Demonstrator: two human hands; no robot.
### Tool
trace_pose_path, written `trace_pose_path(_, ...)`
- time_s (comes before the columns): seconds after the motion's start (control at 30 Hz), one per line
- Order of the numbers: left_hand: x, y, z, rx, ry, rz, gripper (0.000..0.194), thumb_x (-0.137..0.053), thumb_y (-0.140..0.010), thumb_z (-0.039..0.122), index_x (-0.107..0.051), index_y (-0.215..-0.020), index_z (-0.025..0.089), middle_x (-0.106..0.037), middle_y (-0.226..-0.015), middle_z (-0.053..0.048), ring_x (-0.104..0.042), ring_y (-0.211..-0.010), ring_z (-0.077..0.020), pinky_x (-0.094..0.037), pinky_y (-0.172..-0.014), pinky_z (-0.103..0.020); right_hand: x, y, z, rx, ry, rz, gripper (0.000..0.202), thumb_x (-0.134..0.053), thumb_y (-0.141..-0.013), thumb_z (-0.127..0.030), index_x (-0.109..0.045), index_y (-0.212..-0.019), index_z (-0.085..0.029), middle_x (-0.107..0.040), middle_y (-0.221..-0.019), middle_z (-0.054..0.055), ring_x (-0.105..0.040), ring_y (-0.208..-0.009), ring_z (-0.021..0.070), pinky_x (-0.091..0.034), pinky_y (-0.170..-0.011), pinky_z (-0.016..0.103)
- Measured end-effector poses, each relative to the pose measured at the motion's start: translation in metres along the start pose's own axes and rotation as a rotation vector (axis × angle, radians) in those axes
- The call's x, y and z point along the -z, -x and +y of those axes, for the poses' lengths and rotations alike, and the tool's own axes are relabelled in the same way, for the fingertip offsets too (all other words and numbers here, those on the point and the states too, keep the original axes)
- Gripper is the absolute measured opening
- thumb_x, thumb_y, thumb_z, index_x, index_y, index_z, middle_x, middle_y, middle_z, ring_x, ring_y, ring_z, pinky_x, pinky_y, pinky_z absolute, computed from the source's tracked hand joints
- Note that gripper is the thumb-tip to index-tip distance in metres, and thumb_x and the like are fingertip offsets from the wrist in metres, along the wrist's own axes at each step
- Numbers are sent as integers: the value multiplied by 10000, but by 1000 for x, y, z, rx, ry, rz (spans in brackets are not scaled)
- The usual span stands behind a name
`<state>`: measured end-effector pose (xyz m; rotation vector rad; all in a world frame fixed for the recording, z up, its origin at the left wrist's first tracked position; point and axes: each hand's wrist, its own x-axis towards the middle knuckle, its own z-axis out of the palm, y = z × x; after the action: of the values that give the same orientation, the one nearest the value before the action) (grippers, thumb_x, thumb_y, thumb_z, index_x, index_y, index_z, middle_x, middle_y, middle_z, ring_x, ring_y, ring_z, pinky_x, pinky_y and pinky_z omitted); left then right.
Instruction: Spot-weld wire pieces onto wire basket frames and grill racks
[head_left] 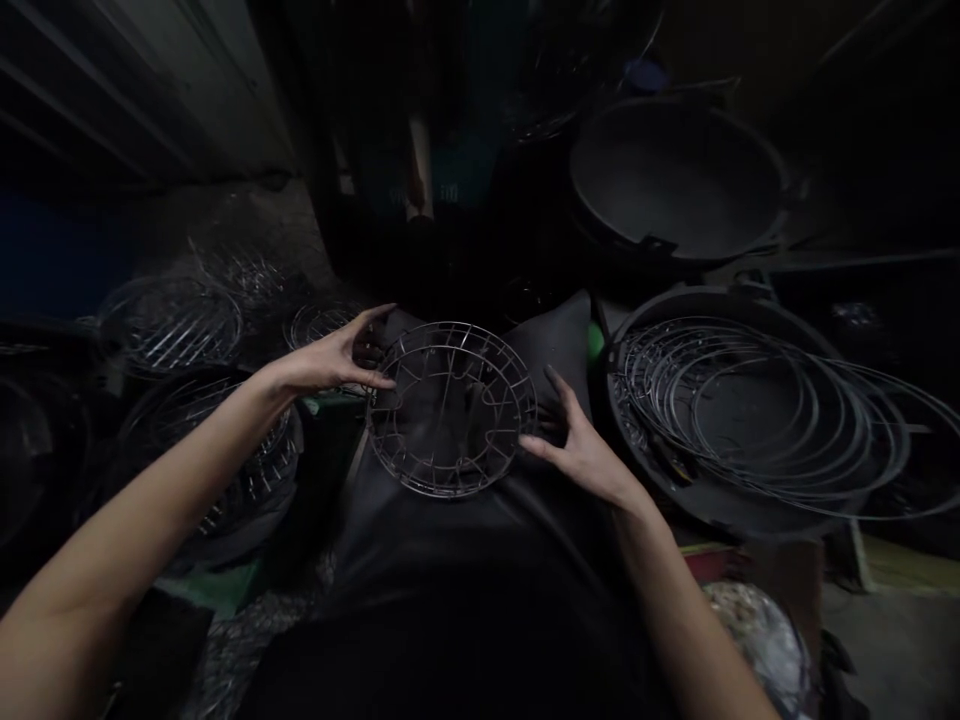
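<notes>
A soft black cloth (442,560) covers the person's lap in the middle and bottom of the frame, and its bottom is cut off. The top middle is so dark that I cannot tell what is there. Both of the person's arms run off the bottom of the frame.

At the right, a wide dark grey round tub (712,303) has many thin silver wire rings (645,375) in it. The rings stick out over its right side. Another dark grey round tub (682,180) sits in the upper right. At the left, a round black tub (247,545) has silver wire racks (255,470) in it, and the left arm hides part of it.

In the middle, a round silver wire frame (448,375) is over the lap, between the two hands. The left hand (345,355) is at its left edge, with thumb and pointing finger spread wide and the thumb on the rim. The other fingers are hard to see.

The right hand (581,440) is at its right edge, fingers spread away from the thumb. That thumb's tip is by the rim.
</notes>
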<state>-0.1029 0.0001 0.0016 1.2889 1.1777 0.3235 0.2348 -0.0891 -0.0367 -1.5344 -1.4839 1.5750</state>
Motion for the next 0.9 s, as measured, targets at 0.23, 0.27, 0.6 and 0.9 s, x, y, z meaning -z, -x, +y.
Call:
trace_pose_path(0.23, 3, 7, -7, 10, 10, 15, 1012, -787, -611, 281, -192, -1430, 311, -498, -1296, -116, -515, -1175, -299, -446, -976, -454, -10, -7, -9, -15, 17, 45, 1004, -722, -698, -484, -120, -1479, -302, -572, -1238, 90, -563, -1117, 284, -407, -987, 531)
trace_pose_path(0.27, 4, 8, -7, 10, -8, 14, 1007, -785, -616, 293, -191, -1429, 311, -479, -1320, -114, -506, -1186, -296, -438, -984, -460, -10, -7, -9, -13, 23, 55, 1009, -725, -692, -486, -121, -1479, -301, -589, -1209, 88, -565, -1114, 286, -400, -989, 537)
trace_pose_path(0.6, 13, 13, -9, -16, -95, 31, 1094, -803, -577, 327, -155, -1450, 205, -483, -1324, -121, -430, -1259, -280, -334, -1059, -424, -11, -7, -13, -85, 118, 158, 1154, -759, -586, -548, -110, -1485, -230, -625, -1137, 111, -568, -1102, 283, -389, -993, 463)
trace_pose_path(0.9, 13, 39, -61, 53, 185, 295, 962, -705, -674, 443, -196, -1440, 159, -249, -1495, -156, -254, -1373, -286, -271, -1091, -389, -19, -15, -20, -244, 163, 203, 1307, -774, -476, -592, -32, -1487, -224, -615, -1134, 128, -542, -1109, 343, -410, -958, 508)
